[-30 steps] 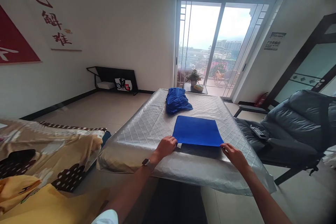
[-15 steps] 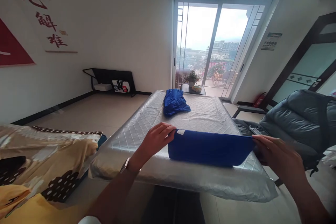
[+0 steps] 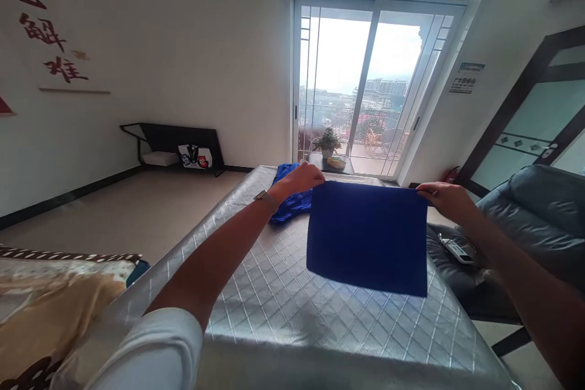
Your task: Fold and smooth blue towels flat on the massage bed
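Note:
A flat, dark blue rectangular piece of cloth (image 3: 368, 237) hangs in the air above the table, held at its two top corners. My left hand (image 3: 307, 178) pinches the upper left corner. At the upper right corner, my right hand (image 3: 441, 196) grips the cloth between thumb and fingers. Behind my left wrist, a crumpled blue fabric bundle (image 3: 292, 208) lies near the far end of the table, partly hidden by the hand and arm. Quilted silver covering (image 3: 274, 298) spreads over the tabletop below.
To the right stands a grey padded chair (image 3: 534, 213) with a white power strip (image 3: 456, 250) on its seat. Patterned bedding (image 3: 55, 311) lies at the lower left. Beyond the table, a potted plant (image 3: 328, 141) sits before the glass doors.
Both hands have risen and moved farther out over the table with the cloth, which now hangs taller and more upright. The camera view has shifted closer over the table.

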Demonstrator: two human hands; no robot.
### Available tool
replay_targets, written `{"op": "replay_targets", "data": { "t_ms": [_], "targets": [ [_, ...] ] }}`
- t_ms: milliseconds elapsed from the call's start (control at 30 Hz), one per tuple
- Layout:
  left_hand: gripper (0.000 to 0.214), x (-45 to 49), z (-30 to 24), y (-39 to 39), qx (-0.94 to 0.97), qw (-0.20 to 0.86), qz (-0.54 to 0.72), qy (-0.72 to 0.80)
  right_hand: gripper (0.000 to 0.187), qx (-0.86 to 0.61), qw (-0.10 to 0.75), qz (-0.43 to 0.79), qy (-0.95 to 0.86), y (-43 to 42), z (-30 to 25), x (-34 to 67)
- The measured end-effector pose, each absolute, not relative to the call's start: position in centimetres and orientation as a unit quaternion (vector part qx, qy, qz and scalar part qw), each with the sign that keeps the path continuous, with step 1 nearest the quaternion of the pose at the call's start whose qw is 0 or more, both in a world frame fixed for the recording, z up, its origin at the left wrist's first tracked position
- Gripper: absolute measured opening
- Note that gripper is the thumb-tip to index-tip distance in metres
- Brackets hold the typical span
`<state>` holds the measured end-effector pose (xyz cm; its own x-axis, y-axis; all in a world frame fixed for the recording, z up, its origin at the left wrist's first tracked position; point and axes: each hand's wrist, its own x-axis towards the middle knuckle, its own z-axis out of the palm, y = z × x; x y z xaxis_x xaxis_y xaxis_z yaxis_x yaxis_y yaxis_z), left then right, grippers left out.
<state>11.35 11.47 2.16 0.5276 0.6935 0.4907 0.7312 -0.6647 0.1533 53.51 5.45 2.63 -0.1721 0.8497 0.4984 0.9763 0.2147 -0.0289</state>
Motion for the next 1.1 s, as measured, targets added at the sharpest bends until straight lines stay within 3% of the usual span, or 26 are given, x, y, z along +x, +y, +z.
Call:
{"op": "replay_targets", "data": {
  "t_ms": [133,233,367,500,600,800,1100],
  "targets": [
    [0.029,14.0,3.8,19.3,-0.814,0.111,-0.368,-0.436,0.038,-0.614,0.316,-0.219,-0.69,13.6,6.1,53.3],
    [0.029,15.2,1.1,22.6,-0.771,0.15,-0.435,-0.439,0.039,-0.591,0.367,-0.244,-0.676,17.4,4.6,53.8],
    [0.026,17.3,-8.5,25.1,-0.793,0.142,-0.402,-0.435,0.027,-0.637,0.338,-0.192,-0.665,22.2,-4.8,55.2],
    [0.021,19.5,-19.2,26.1,-0.856,0.082,-0.265,-0.436,0.019,-0.682,0.298,-0.121,-0.657,24.9,-17.8,56.5],
    [0.018,20.2,-23.5,26.3,-0.869,0.055,-0.214,-0.443,0.021,-0.685,0.284,-0.094,-0.665,24.9,-24.0,57.5],
    [0.017,19.8,-24.2,26.2,-0.857,0.036,-0.202,-0.472,0.032,-0.675,0.255,-0.134,-0.679,24.6,-25.9,58.4],
    [0.019,18.7,-22.0,24.9,-0.845,0.048,-0.207,-0.49,0.032,-0.675,0.231,-0.179,-0.677,24.2,-25.7,57.9]
  ]
}}
